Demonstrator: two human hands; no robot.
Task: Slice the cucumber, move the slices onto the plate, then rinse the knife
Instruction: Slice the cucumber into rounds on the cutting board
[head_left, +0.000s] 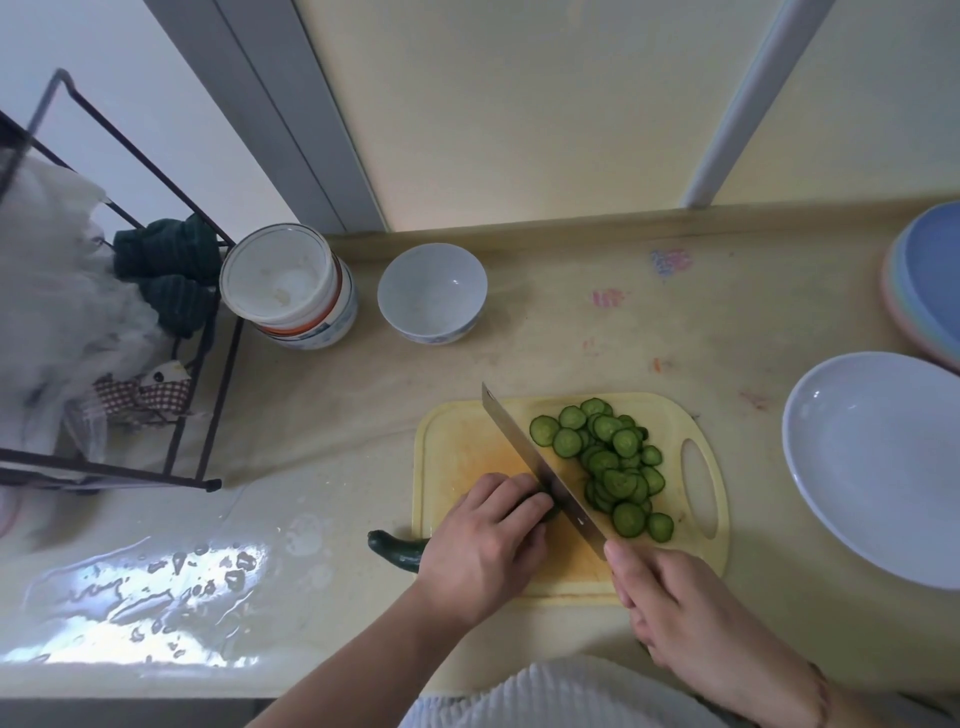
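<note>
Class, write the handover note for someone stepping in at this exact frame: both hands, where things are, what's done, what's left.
Left hand holds the cucumber down on the cutting board, fingers curled over it; its stem end sticks off the board's left edge.
Right hand grips the knife, blade against the cut end.
Slices are piled on the board right of the blade.
The white plate, right of the board, holds nothing yet.
Done: most slicing.
Left: finish the stub, move slices to the plate, rinse the knife.

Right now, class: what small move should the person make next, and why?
Probably slide the left hand back along the cucumber and cut again: the knife in the right hand is at the fingertips, a stub remains, and the slices aren't plated.
</note>
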